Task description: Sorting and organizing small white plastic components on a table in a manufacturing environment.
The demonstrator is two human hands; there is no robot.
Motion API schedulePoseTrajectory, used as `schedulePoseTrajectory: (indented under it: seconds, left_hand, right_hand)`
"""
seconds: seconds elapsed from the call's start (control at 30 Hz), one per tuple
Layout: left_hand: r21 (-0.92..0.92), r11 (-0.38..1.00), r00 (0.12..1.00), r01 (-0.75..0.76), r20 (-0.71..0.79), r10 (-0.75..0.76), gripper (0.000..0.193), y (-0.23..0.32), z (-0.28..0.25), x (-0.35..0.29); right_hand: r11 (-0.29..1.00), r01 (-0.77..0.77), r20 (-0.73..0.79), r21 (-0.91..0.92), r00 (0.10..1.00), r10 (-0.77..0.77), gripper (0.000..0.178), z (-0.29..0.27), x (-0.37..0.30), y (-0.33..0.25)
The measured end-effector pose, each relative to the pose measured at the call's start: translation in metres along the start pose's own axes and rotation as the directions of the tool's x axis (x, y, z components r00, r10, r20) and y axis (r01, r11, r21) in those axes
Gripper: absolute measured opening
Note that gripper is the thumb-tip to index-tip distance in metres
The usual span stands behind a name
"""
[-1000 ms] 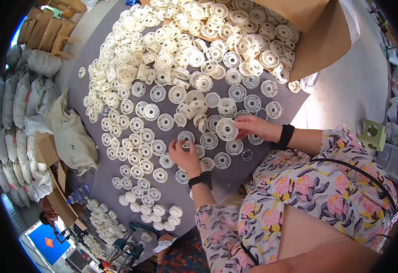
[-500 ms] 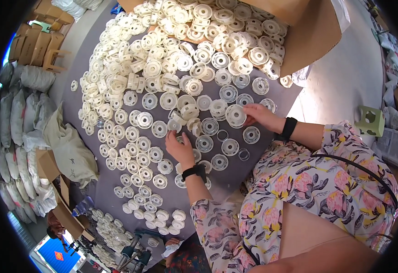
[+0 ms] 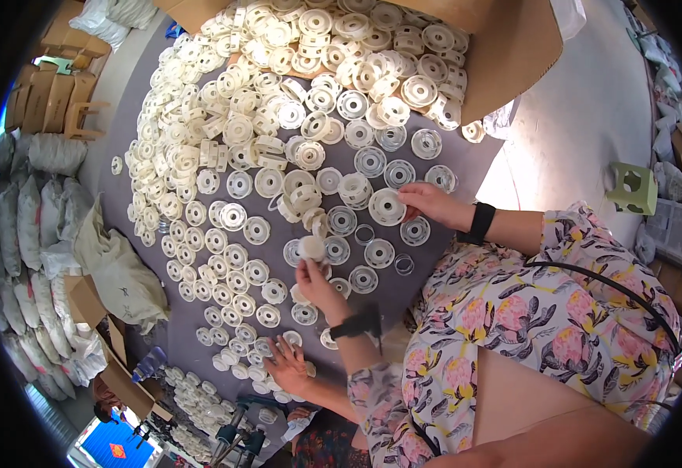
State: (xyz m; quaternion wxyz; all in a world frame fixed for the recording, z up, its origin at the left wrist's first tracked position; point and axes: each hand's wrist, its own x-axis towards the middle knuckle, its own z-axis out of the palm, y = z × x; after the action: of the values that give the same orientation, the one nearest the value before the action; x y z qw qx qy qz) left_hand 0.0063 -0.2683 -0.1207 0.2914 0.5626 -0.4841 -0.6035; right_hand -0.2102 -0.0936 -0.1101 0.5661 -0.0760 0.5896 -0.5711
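Observation:
My left hand (image 3: 317,282), slightly blurred, pinches a small white round plastic part (image 3: 310,248) above the middle of the table. My right hand (image 3: 432,204) grips the edge of a larger white plastic wheel (image 3: 388,207) with a round centre hole, its fingers closed at the wheel's right side. Around both hands lie similar wheels, some with shiny silver rims, such as one silver-rimmed wheel (image 3: 379,253). Loose thin metal rings (image 3: 404,264) lie nearer to me. Another person's hand (image 3: 288,366) rests spread over wheels at the near left.
A big heap of cream plastic wheels (image 3: 239,129) covers the far left of the grey table (image 3: 477,160). At the back stands an open cardboard box (image 3: 513,66). A clamp-like metal tool (image 3: 236,441) is at the near edge. Sacks (image 3: 29,226) line the left wall.
My left hand has moved nearer to me and now holds up a small white part. My right hand stays on its wheel. Another person's hand has come in at the near left.

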Motion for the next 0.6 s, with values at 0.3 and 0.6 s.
schedulePoseTrajectory:
  seconds: [0.3, 0.6]
  left_hand:
    - [-0.210, 0.936, 0.958, 0.281, 0.113, -0.262, 0.022, -0.025, -0.014, -0.024]
    - [0.490, 0.718, 0.866, -0.494, 0.211, 0.453, 0.046, 0.003, -0.016, -0.045]
  right_hand:
    - [0.999, -0.032, 0.062, -0.031, 0.997, 0.034, 0.027, 0.016, -0.002, 0.004]
    - [0.993, -0.117, 0.152, -0.027, 0.981, 0.120, 0.032, 0.063, 0.022, 0.020]
